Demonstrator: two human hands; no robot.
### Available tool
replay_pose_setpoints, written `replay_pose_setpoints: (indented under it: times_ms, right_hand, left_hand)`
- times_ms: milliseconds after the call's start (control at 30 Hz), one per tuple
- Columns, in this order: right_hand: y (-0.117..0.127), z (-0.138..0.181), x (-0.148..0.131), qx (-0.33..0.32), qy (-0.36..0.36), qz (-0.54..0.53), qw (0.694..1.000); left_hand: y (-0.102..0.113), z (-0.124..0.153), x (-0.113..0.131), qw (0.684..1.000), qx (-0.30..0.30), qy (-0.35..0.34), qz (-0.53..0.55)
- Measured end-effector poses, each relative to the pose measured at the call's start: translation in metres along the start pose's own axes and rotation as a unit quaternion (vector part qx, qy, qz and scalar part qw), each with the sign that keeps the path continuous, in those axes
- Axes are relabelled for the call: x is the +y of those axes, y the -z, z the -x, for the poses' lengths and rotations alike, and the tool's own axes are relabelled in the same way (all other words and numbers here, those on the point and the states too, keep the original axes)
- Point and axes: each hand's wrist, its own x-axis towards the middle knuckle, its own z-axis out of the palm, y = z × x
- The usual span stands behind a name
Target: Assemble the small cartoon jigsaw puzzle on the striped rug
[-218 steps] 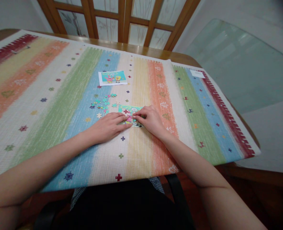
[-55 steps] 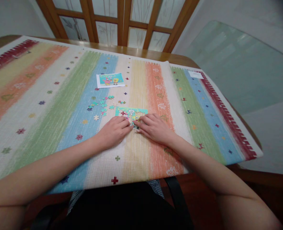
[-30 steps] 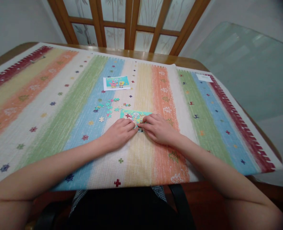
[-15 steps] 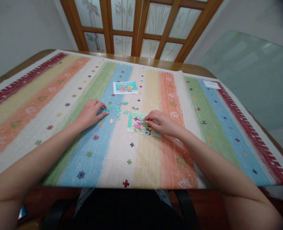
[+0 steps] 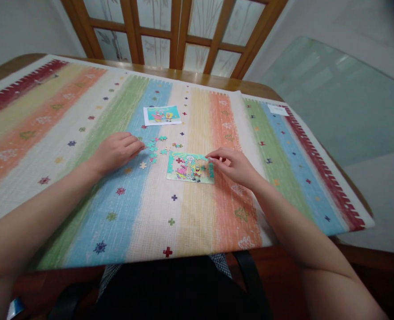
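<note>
A partly assembled jigsaw puzzle [image 5: 185,174] with pink and yellow cartoon figures lies flat on the tablecloth, with gaps in its picture. At its upper right corner, my right hand [image 5: 232,164] has thumb and index finger pinched together; whatever is between the tips is too small to make out. Loose puzzle pieces [image 5: 152,149], mostly turquoise, are scattered left of the puzzle. Beside them rests my left hand [image 5: 118,151], its fingers curled close together and its fingertips partly hidden. One pale piece [image 5: 143,165] lies nearer to me, apart from the others.
Behind the pieces lies a printed reference picture [image 5: 163,115] of the same cartoon. A white paper [image 5: 278,110] is at the far right of the striped tablecloth [image 5: 157,222]. Beyond the table stand wooden doors with glass panes [image 5: 155,51]. A chair armrest [image 5: 252,275] is below the table edge.
My right hand has shifted from over the puzzle's middle to its upper right corner, uncovering more of the picture. The left hand's spread thumb and fingers have drawn together. The view has shifted slightly.
</note>
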Motion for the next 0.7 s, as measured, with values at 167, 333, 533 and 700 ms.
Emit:
replay_pose_setpoints:
  times_ms: [167,333,533,700]
  right_hand:
    - [-0.018,0.011,-0.009,-0.058,-0.119,-0.251,0.959]
    - [-0.029,0.019,-0.011,-0.103,-0.21,-0.419,0.877]
    - [-0.027,0.026,-0.002,-0.076,-0.275,-0.49,0.824]
    - [-0.018,0.027,0.016,-0.03,-0.277,-0.457,0.844]
  left_hand:
    - [-0.01,-0.042,0.081,0.988,0.035,-0.135,0.072]
    - [-0.028,-0.076,0.125,0.97,0.018,-0.234,0.061]
    - [-0.035,-0.082,0.137,0.967,0.047,-0.245,0.048]
    - [-0.038,-0.074,0.14,0.983,-0.012,-0.149,0.105]
